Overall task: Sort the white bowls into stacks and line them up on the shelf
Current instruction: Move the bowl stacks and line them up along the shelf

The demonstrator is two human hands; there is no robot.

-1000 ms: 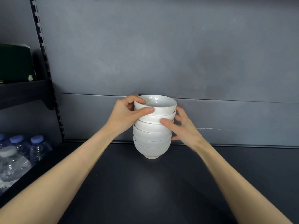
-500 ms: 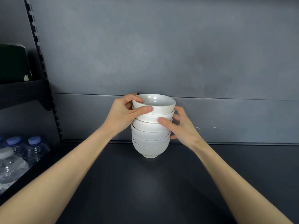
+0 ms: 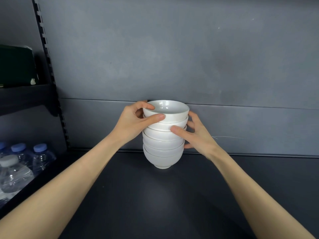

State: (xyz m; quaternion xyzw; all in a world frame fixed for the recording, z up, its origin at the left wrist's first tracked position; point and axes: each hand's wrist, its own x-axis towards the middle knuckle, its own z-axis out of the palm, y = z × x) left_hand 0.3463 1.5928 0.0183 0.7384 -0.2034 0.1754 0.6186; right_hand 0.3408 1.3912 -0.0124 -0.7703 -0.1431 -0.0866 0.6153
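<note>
On the dark shelf, nearest: two bare forearms reaching in. Left, on a lower level: clear water bottles, most with blue caps. Centre, toward the back: stack of white bowls, upright, foot on the shelf. Left grip closed on the top bowl, thumb on its near wall, forefinger hooked over the rim. Right grip clasping the stack's right side lower down, thumb across the front. Behind: grey back panel. Far left: dark green box on a higher ledge.

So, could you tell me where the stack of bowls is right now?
In the head view the stack of white bowls stands mid-frame on the dark shelf, close to its back panel, held between the left hand and right hand.
</note>
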